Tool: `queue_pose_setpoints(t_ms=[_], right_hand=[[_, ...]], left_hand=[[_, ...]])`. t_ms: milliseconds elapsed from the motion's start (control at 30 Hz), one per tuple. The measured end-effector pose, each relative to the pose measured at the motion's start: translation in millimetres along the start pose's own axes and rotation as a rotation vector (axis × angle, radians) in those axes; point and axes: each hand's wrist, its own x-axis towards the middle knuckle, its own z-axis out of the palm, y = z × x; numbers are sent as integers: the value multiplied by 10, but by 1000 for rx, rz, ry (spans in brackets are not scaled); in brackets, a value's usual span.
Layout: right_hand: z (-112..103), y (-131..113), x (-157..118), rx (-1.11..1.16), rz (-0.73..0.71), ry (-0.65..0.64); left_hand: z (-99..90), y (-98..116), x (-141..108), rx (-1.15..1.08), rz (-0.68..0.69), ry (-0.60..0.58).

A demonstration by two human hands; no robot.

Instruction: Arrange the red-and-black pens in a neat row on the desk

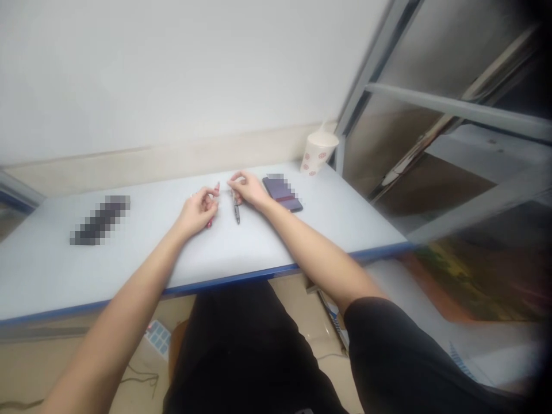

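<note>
My left hand (199, 210) is closed around a slim red object, probably a pen (209, 223). Its red ends show above and below my fingers, while the middle is hidden. To the right, my right hand (249, 189) has its thumb and index finger pinched together, its other fingers curled. A grey and dark pen (237, 214) runs down from beneath those fingers, tip toward me, its upper part covered by the hand. Both hands are low over the light table (241, 247), a small gap between them.
A dark phone (282, 194) lies just right of my right hand. Farther back stands a white paper cup (318, 153) with red flower prints. At the left is a dark, pixelated object (100, 221). A wall (194, 75) rises behind the table; a metal frame (364, 86) borders the right.
</note>
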Motion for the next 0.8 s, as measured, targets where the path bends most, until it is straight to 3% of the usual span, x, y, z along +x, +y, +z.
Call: queue_pose_setpoints(t_ms=[133,600,800], right_hand=[[4,6,7,-15,47,-30],[-24,-13,-14,5,122,-57],[-10,-27,-35,-111,67,-54]], left_hand=[[-19,-42,17,-40,-15,125],[-22,-90,39,-80,-28,164],[-42,-131,103,-399,-114,250]])
